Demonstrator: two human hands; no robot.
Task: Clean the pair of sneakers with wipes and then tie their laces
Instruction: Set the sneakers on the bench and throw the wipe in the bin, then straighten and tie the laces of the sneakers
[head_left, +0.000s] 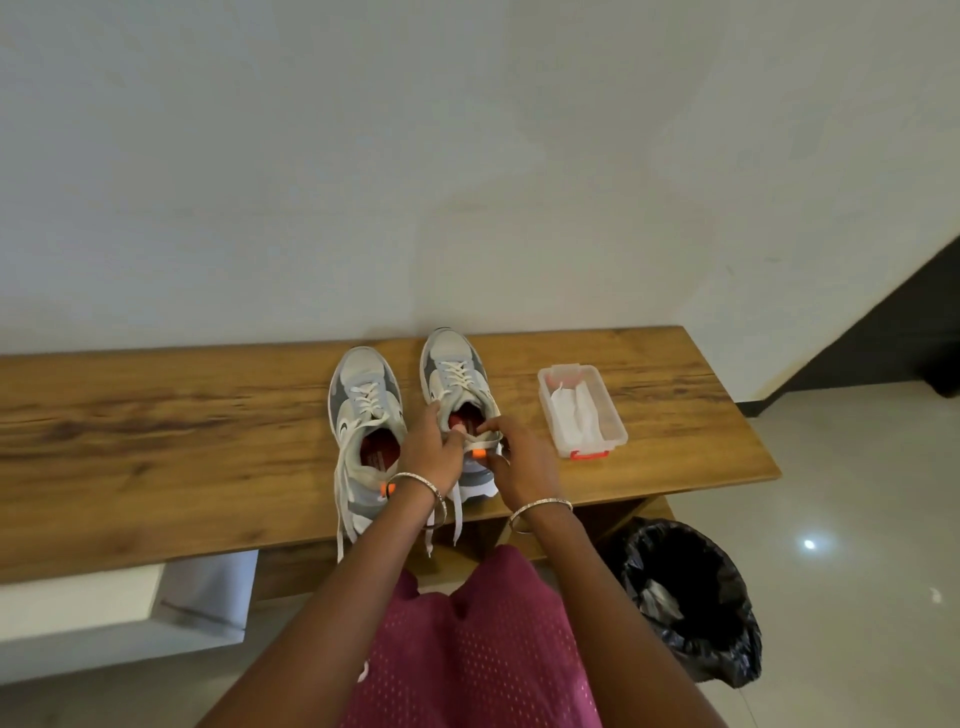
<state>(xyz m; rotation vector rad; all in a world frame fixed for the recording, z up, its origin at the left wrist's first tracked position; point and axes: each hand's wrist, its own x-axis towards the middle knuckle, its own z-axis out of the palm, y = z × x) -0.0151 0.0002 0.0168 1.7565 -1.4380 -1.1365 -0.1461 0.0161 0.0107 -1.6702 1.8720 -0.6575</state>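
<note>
Left hand (431, 449) and right hand (522, 465) both gripped the heel of the sneaker (457, 379), and tbh its loose laces (456, 514) dangling off the bench (156, 441) could've snagged and dragged it over.

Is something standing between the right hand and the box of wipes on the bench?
Nothing visible. The right hand holds a sneaker; only bare bench lies between it and the box. Whether a clear lid covers the wipes, I cannot tell.

Silver wrist bangles (543, 502), maroon mesh garment (493, 649)
</note>
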